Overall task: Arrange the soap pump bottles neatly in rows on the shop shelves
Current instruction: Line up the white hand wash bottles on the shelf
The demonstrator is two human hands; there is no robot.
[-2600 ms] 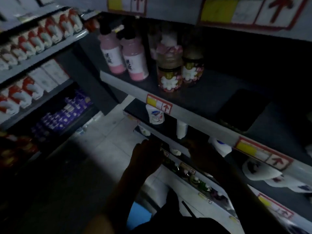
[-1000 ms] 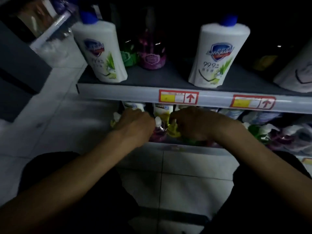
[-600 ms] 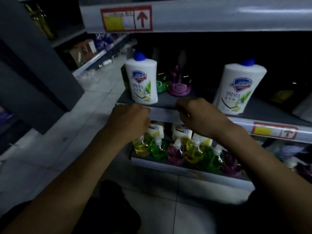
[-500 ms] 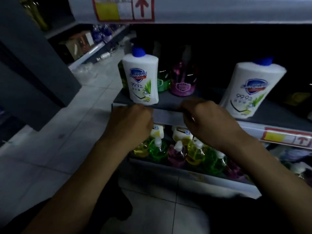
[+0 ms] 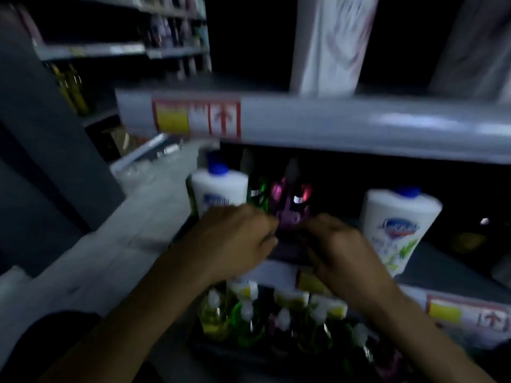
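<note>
The view is dim and blurred. My left hand [image 5: 235, 239] and my right hand [image 5: 337, 244] are side by side at the front of the middle shelf [image 5: 442, 261], fingers curled. They are just in front of the base of a pink pump bottle [image 5: 290, 200]. The blur hides whether either hand grips it. A green pump bottle [image 5: 258, 192] stands left of the pink one. Below my wrists, a row of small pump bottles [image 5: 249, 322] in yellow, green and pink lines the bottom shelf.
Two white blue-capped bottles stand on the middle shelf, one at the left [image 5: 218, 192] and one at the right [image 5: 395, 225]. The upper shelf edge [image 5: 331, 120] with a price tag hangs close overhead. The tiled aisle floor [image 5: 132, 230] and another shelving unit [image 5: 55, 161] lie left.
Both hands have risen from the bottom row of small pump bottles to the middle shelf, close to the pink bottle. The view has tilted upward.
</note>
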